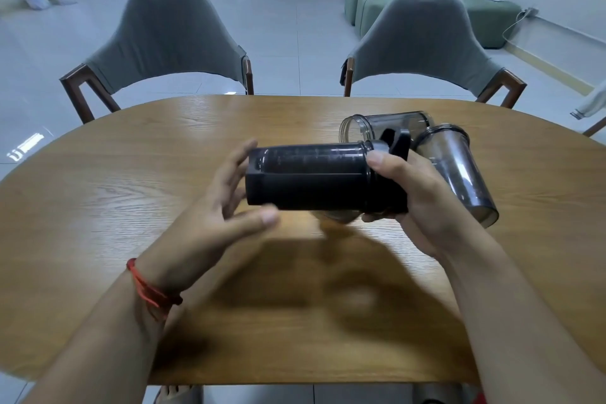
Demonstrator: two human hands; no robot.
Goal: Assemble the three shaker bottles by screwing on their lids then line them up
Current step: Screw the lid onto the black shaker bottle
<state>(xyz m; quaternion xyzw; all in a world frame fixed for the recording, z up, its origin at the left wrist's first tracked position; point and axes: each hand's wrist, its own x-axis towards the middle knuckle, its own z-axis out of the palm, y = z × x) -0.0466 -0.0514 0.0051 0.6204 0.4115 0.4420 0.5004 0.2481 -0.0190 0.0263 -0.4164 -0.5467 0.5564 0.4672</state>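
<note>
head view: dark bottle (308, 180) held sideways over the table (131, 180), lid (392, 170) clamped in the right hand (413, 203).
left hand (210, 216) fingers spread, barely touching the base; smooth, light, rigid plastic likely slips, so grip the body.

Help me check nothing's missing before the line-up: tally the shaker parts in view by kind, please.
Bottles with a lid on: 1, the dark bottle held sideways, lid in the right hand, left hand at its base.
Bottles without a lid: 2, both lying on the table: far bottle, right bottle.
Loose lids: 0 visible.
Total: 3 bottles, 1 lid.
</note>
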